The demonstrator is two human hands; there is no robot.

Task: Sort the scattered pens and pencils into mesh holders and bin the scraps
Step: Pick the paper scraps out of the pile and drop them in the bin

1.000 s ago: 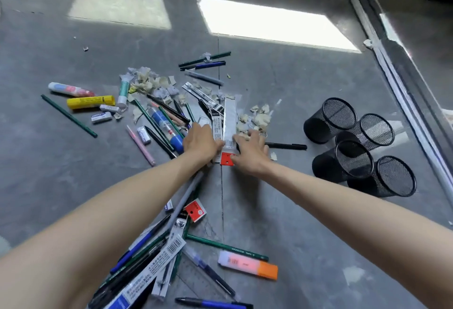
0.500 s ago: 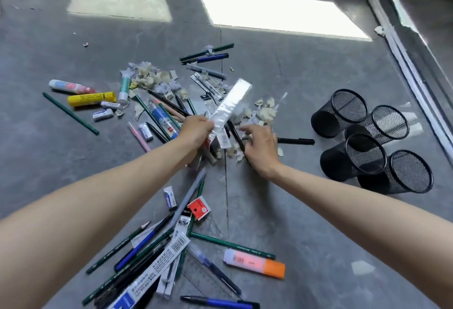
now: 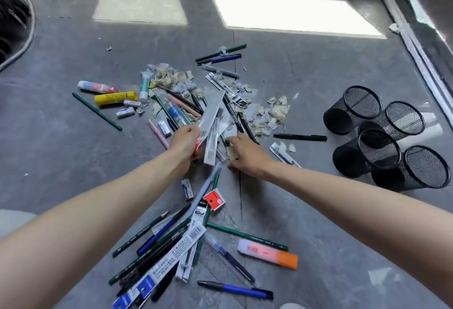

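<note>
My left hand (image 3: 185, 140) grips a bundle of long clear refill packets (image 3: 211, 115), lifted off the floor and slanting up to the right. My right hand (image 3: 246, 153) is low beside the bundle, fingertips at its lower end, with a beige paper scrap (image 3: 231, 154) by the thumb; whether it pinches anything is hidden. Pens and pencils lie scattered on the grey floor, one heap near me (image 3: 159, 242) and one behind my hands (image 3: 181, 105). Torn paper scraps (image 3: 273, 113) spread between them. Several black mesh holders (image 3: 367, 154) lie tipped at the right.
A black pen (image 3: 300, 137) lies between the scraps and the holders. An orange highlighter (image 3: 268, 253) and a blue pen (image 3: 235, 289) lie near me. Glue sticks (image 3: 115, 97), erasers (image 3: 125, 112) and a green pencil (image 3: 96, 111) are at the left. A metal track (image 3: 416, 46) runs along the right edge.
My left hand has lifted the clear packets off the floor and now holds more of them. My right hand moved from the scraps toward the bundle. The camera has shifted closer.
</note>
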